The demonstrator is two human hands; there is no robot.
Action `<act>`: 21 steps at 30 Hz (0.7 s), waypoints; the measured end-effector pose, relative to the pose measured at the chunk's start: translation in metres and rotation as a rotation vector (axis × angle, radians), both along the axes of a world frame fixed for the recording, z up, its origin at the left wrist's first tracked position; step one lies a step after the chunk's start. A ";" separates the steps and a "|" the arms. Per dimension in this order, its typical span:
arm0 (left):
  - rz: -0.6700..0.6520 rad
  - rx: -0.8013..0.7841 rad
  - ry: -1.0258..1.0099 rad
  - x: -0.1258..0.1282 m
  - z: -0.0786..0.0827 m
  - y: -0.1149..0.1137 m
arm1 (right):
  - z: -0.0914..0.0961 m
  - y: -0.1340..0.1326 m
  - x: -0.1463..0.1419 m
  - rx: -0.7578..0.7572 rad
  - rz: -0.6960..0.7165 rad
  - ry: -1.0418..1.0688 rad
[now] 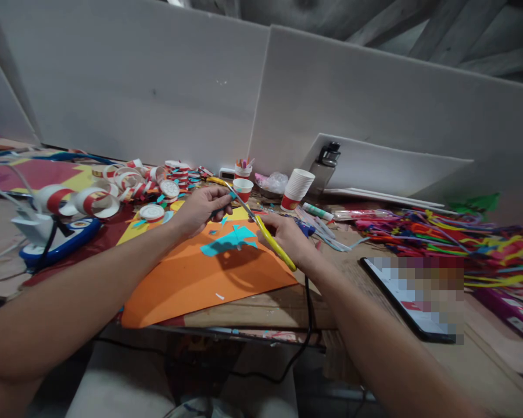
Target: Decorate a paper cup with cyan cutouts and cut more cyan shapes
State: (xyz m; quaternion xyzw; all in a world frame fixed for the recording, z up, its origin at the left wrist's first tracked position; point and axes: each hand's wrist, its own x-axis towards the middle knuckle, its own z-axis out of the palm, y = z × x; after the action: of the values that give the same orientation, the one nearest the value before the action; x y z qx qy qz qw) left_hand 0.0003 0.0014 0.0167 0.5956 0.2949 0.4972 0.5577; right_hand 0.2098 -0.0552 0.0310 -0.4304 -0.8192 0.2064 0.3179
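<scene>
My right hand is closed around scissors with yellow handles; their metal blades point up and left, toward my left hand. Between the thumb and fingers of my left hand is a small piece of teal paper, close to the blades. Below both hands lies a sheet of orange paper. A larger cut piece of teal paper rests on it, with small teal scraps around. Whether the blades touch the held piece, I cannot tell.
Curled cut paper cups and a power strip are at the left. Stacked paper cups, a bottle and a glue stick stand or lie behind. Colourful pipe cleaners and a phone occupy the right.
</scene>
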 end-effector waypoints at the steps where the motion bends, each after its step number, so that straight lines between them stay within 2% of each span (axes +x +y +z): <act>1: -0.006 -0.008 -0.001 0.000 0.000 0.000 | -0.001 0.000 0.000 -0.014 -0.026 0.003; 6: -0.058 -0.085 -0.003 0.000 -0.004 0.002 | -0.008 0.003 0.005 -0.064 -0.219 -0.127; 14: -0.145 -0.113 0.039 -0.002 -0.010 0.005 | -0.023 0.008 0.013 -0.036 -0.333 -0.567; 17: -0.167 -0.082 0.131 0.001 -0.010 0.002 | -0.020 0.003 0.014 -0.019 -0.326 -0.621; 19: -0.152 -0.032 0.229 0.004 -0.009 -0.002 | -0.018 0.002 0.013 0.025 -0.380 -0.623; 21: -0.143 0.040 0.327 0.007 -0.008 -0.006 | -0.017 0.003 0.012 0.089 -0.409 -0.491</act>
State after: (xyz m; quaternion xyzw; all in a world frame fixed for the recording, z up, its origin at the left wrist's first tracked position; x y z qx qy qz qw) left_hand 0.0070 -0.0047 0.0088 0.6988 0.3286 0.3587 0.5244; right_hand 0.2220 -0.0522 0.0141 -0.6088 -0.7761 -0.0079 0.1640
